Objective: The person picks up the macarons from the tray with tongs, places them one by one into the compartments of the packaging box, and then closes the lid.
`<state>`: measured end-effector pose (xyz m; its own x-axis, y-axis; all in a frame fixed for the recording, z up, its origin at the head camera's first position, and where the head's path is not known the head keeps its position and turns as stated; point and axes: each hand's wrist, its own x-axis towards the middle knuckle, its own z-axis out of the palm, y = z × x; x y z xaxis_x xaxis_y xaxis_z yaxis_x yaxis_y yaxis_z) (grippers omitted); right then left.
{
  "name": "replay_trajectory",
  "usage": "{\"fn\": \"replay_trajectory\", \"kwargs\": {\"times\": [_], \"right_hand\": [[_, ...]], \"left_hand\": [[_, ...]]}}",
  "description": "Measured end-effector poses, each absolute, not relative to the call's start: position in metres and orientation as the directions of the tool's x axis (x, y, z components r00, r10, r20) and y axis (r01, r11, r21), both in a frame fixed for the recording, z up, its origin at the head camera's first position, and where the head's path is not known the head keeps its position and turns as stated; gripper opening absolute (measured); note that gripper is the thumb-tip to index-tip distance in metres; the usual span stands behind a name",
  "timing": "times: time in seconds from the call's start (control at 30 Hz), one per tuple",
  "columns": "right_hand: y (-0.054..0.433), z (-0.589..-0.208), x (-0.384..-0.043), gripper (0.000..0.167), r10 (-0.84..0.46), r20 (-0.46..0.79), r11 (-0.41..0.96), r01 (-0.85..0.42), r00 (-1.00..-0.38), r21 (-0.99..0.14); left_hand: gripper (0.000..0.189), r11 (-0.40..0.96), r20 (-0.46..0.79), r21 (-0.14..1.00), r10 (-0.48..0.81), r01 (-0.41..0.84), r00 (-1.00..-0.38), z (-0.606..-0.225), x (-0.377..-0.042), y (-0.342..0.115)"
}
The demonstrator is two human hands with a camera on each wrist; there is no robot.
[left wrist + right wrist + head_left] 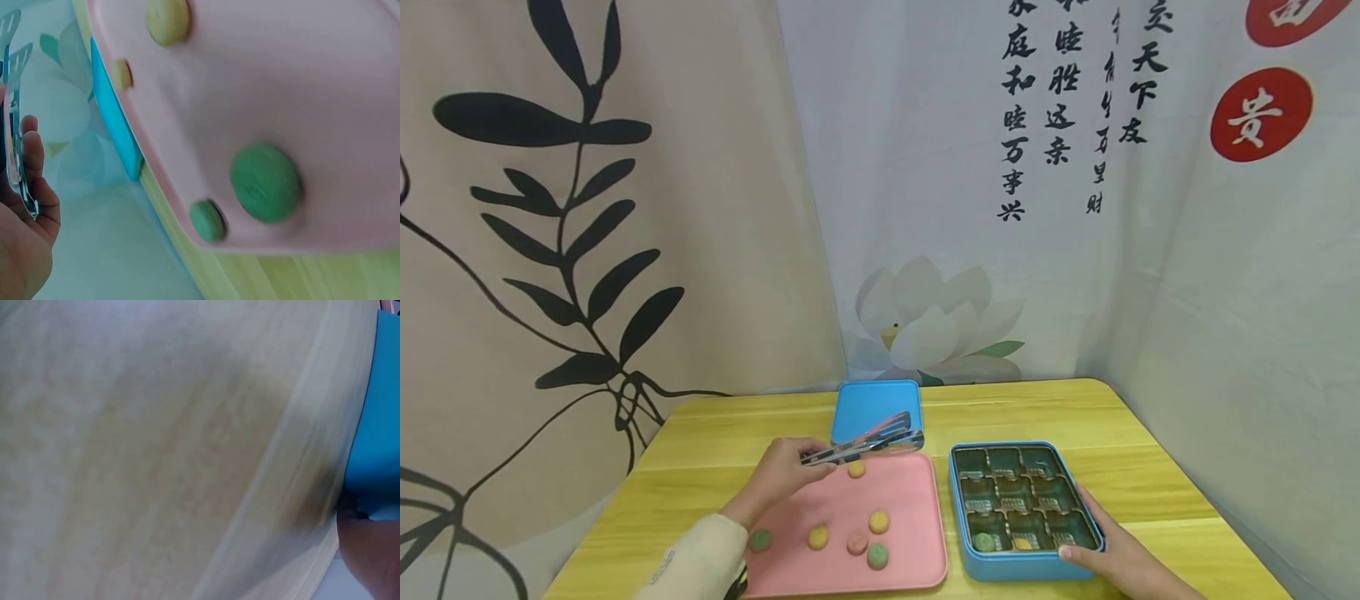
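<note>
My left hand (784, 468) holds metal tongs (880, 439), their arms apart and nothing between the tips, above the far part of a pink tray (925, 521). On that tray lie several macarons: a pink one (857, 542), some yellow, such as this yellow macaron (878, 522), and some green, such as this green macaron (877, 556). My right hand (1111, 546) grips the near right corner of a blue box (1007, 569), thumb on its front rim. Inside the box, a green macaron (984, 542) sits in the front left compartment and a yellow macaron (1022, 544) in the front middle one.
A blue, flat, lid-like piece (868, 404) lies behind the pink tray, partly covered by the tongs. Everything rests on a wood-grain table (1007, 408). Printed curtains (737, 208) hang around its back and sides.
</note>
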<state>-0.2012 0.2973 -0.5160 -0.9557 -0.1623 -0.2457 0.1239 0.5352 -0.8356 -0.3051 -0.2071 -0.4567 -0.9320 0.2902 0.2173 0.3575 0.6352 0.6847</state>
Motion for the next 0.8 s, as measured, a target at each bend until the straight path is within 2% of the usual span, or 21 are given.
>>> {"fn": "replay_trajectory", "kwargs": {"times": [0.2, 0.4, 0.8], "right_hand": [[0.298, -0.517, -0.202, 0.101, -0.166, -0.255, 0.520, 0.136, -0.953, -0.843], [0.298, -0.515, -0.201, 0.100, -0.167, -0.247, 0.521, 0.128, -0.954, -0.844], [0.297, -0.516, -0.201, 0.100, -0.167, -0.247, 0.513, 0.130, -0.954, -0.848]], "left_hand": [[0.019, 0.648, 0.203, 0.694, 0.242, 0.314, -0.949, -0.461, -0.305, -0.230], [0.022, 0.634, 0.132, 0.741, 0.185, 0.221, -0.974, -0.461, -0.301, -0.247], [0.019, 0.703, 0.147, 0.684, 0.127, 0.193, -0.981, -0.465, -0.297, -0.275]]}}
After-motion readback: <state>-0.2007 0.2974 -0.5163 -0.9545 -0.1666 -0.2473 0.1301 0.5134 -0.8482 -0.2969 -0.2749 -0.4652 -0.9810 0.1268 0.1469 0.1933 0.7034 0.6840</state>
